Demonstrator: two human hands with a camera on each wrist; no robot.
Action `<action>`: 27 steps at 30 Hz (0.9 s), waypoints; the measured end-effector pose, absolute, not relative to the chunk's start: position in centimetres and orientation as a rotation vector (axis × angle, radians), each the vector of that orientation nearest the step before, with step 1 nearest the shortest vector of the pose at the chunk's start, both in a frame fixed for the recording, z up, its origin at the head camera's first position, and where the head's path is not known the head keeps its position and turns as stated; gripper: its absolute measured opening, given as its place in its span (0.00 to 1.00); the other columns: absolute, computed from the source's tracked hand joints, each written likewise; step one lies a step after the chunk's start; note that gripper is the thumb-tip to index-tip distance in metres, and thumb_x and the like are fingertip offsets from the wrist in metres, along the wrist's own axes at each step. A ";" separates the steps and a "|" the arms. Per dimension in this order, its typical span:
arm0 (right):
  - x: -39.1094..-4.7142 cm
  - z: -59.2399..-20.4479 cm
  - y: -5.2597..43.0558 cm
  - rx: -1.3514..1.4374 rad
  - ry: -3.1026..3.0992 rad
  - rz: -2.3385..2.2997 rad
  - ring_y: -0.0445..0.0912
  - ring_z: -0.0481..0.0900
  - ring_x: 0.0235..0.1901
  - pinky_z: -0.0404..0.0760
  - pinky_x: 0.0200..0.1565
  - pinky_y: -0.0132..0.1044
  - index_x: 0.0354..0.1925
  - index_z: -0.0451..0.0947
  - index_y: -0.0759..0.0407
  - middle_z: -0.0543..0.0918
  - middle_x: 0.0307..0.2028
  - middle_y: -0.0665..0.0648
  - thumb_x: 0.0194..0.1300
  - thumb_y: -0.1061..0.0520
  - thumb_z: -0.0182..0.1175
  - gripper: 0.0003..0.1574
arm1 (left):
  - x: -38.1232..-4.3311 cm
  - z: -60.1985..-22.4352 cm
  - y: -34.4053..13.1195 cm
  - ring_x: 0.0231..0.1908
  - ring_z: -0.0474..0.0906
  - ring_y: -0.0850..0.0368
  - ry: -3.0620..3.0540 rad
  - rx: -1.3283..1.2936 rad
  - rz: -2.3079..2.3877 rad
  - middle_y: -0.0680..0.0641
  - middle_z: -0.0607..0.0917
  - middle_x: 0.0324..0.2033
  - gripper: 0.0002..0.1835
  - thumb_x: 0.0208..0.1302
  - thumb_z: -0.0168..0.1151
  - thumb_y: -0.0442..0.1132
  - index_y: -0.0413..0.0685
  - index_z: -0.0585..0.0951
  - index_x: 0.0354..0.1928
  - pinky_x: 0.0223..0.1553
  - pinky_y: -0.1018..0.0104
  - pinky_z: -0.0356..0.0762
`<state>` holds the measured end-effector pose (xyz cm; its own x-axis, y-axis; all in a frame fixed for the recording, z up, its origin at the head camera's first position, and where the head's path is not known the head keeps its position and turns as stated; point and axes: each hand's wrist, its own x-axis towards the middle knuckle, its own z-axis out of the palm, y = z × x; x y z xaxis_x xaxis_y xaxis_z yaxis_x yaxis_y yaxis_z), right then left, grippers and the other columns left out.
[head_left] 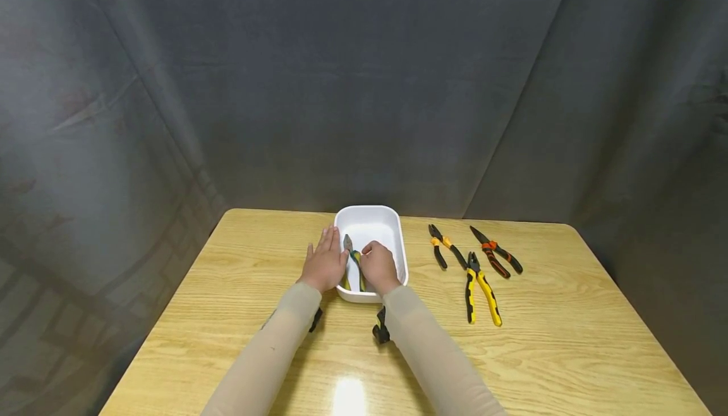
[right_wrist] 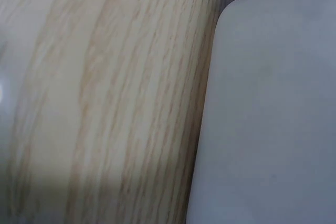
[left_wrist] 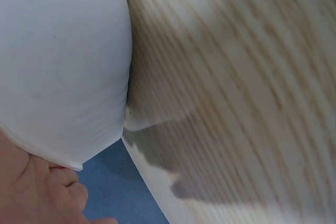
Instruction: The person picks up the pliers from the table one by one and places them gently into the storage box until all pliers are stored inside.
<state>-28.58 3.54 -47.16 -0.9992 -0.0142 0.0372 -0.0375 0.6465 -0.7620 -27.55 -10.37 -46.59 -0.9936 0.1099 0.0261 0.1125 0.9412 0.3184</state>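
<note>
A white rectangular tray stands near the table's far edge. Inside it lie pliers with green and yellow handles, their metal jaws toward the back. My left hand rests along the tray's left rim, its fingers extended forward, covering part of one handle. Within the tray, my right hand has curled fingers at the other handle and appears to grip it; its fingertips are partly hidden. The left wrist view holds a pale sleeve and part of a hand with bent fingers, cut off by the frame.
Right of the tray lie orange-and-black pliers, yellow-and-black pliers and red-and-black long-nose pliers. They rest on a light wood table. Grey cloth hangs behind it. A white surface fills the right wrist view's right side.
</note>
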 end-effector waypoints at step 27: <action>-27.8 -46.8 3.1 0.183 -2.501 1.083 0.47 0.75 0.31 0.76 0.32 0.39 0.45 0.73 0.60 0.76 0.33 0.55 0.66 0.59 0.50 0.10 | -27.7 -46.8 -10.6 0.72 0.35 0.50 -3.073 -0.176 -0.604 0.44 0.43 0.73 0.33 0.74 0.34 0.51 0.40 0.44 0.73 0.68 0.41 0.40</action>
